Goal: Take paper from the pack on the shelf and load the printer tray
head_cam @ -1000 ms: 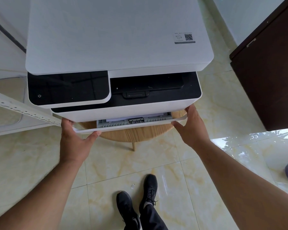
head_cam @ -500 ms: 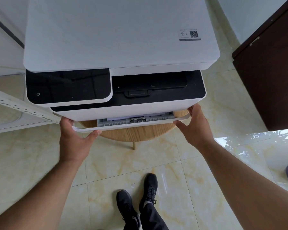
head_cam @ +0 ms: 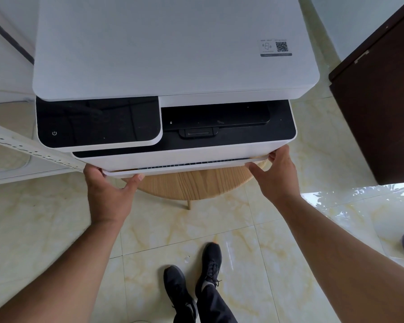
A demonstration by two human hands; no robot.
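A white printer (head_cam: 173, 54) with a black control panel stands on a round wooden stool (head_cam: 196, 183). Its paper tray (head_cam: 187, 167) sticks out only a narrow strip from the bottom front, and a thin grey slit shows behind the tray's front lip. My left hand (head_cam: 107, 194) grips the tray's left front corner, thumb under the lip. My right hand (head_cam: 275, 176) grips the tray's right front corner. The paper inside is hidden. No paper pack is in view.
A white perforated shelf rail (head_cam: 33, 150) runs in from the left beside the printer. A dark brown cabinet (head_cam: 383, 113) stands at the right. Glossy marble floor tiles lie below, with my two black shoes (head_cam: 196, 283) near the bottom.
Both hands have pushed the tray inward. The grey paper guides and white sheets seen earlier are now hidden inside the printer.
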